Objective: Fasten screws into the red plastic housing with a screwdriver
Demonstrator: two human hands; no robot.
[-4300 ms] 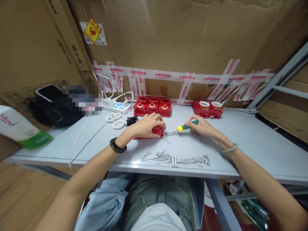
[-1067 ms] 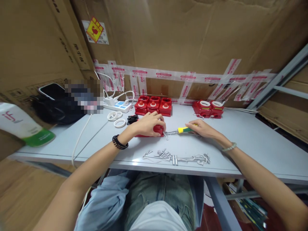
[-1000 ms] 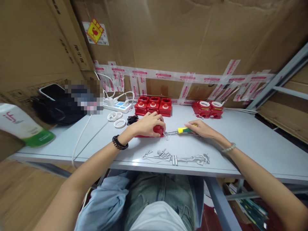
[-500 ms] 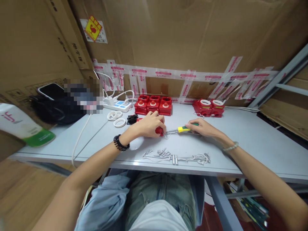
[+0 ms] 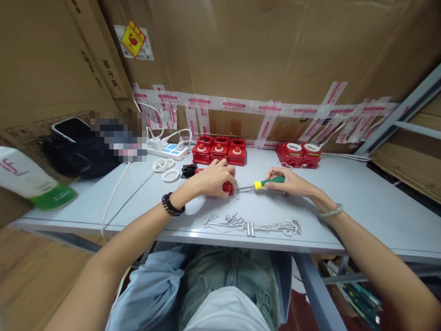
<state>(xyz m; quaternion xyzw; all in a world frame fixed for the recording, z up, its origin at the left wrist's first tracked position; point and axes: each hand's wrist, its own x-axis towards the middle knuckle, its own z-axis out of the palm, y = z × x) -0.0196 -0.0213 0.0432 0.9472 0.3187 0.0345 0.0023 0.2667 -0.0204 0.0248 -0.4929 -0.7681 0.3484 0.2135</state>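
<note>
My left hand (image 5: 212, 177) is closed over a small red housing (image 5: 228, 187) that rests on the grey table (image 5: 361, 202); most of the housing is hidden under my fingers. My right hand (image 5: 287, 180) grips a screwdriver (image 5: 265, 183) with a green and yellow handle. Its metal shaft lies nearly level and points left, with the tip at the side of the red housing. A thin white wire loops on the table just below the tip.
A scatter of metal screws and pins (image 5: 251, 225) lies near the front edge. Three red housings (image 5: 219, 150) and two more with white rings (image 5: 302, 154) stand at the back. White rings (image 5: 167, 168), a black part (image 5: 188, 170), a power strip (image 5: 167, 151) and a black bag (image 5: 81, 156) sit left.
My right hand has turned on the screwdriver, so more of the green handle shows now. My left hand keeps its hold on the red housing in the same spot.
</note>
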